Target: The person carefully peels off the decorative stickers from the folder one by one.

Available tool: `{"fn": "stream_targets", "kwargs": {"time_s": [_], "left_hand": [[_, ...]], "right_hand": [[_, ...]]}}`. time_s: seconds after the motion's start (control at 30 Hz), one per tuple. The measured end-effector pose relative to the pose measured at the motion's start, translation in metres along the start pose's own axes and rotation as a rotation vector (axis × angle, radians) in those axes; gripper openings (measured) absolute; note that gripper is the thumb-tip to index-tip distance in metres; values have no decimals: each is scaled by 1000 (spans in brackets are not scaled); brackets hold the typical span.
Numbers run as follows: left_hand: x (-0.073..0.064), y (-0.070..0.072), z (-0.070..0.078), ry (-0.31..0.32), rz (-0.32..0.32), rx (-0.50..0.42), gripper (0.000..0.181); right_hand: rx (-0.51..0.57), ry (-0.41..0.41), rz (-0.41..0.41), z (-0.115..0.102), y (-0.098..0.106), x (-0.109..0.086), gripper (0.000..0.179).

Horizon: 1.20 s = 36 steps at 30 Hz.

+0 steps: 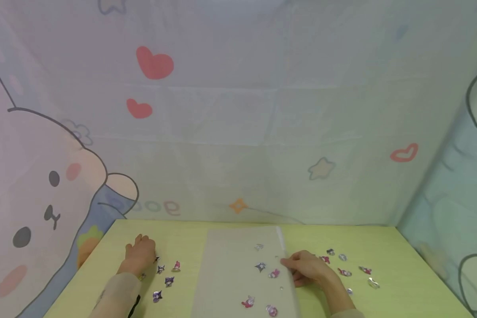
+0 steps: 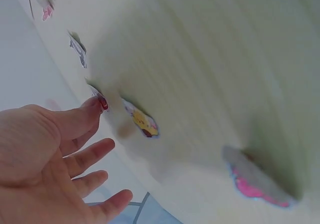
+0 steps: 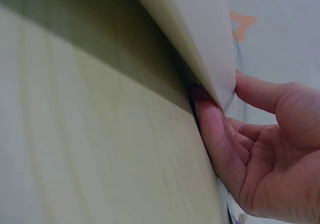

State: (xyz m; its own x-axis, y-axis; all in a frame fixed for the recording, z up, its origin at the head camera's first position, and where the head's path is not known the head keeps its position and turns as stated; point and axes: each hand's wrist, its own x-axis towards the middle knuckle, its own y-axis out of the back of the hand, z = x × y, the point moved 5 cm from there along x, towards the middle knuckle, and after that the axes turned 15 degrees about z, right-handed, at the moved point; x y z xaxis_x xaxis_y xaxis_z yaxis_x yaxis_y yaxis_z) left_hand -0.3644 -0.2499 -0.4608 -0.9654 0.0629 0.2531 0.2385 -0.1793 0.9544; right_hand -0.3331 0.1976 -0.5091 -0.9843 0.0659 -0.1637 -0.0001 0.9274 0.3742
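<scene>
My left hand [image 1: 140, 253] is at the left of the table, thumb and forefinger pinching a small sticker [image 2: 104, 104] with red on it; the other fingers are spread. A yellow cartoon sticker [image 2: 141, 120] lies just beside it. In the middle, a white sheet [image 1: 226, 265] carries several cartoon stickers, among them a pink one [image 1: 274, 274] and a dark star-shaped one [image 1: 260, 266]. My right hand [image 1: 312, 268] grips the sheet's right edge, thumb on top and fingers beneath. From the right wrist, the sheet [image 3: 200, 29] is lifted off the table at that edge.
More loose stickers lie on the pale yellow table [image 1: 405, 265], including a purple one [image 1: 157, 296] on the left and a red one [image 1: 344, 272] on the right. A printed cloth [image 1: 238, 110] hangs behind the table.
</scene>
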Motion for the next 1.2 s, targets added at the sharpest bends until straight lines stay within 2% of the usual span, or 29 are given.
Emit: {"fn": "stream_targets", "kwargs": {"time_s": [0.23,0.67,0.87,1.03,1.2], "left_hand": [[3,-2,-2,-10,24,-8,23],[2,-6,-5,1,21,33,26],[5,-4,-6,-38,55,57,16],[11,-2,2,-61,70,77,20],[20,-6,22,-84,62,34,8]], "right_hand": [[15,-1,-4,1,1,2,34],[5,4,-8,-2,0,-2,35],[-3,-3,-5,-3,0,-2,35],[-2,-4,-11,-3,1,-2,34],[-6,-5,-7,-4,1,-3,34]]}}
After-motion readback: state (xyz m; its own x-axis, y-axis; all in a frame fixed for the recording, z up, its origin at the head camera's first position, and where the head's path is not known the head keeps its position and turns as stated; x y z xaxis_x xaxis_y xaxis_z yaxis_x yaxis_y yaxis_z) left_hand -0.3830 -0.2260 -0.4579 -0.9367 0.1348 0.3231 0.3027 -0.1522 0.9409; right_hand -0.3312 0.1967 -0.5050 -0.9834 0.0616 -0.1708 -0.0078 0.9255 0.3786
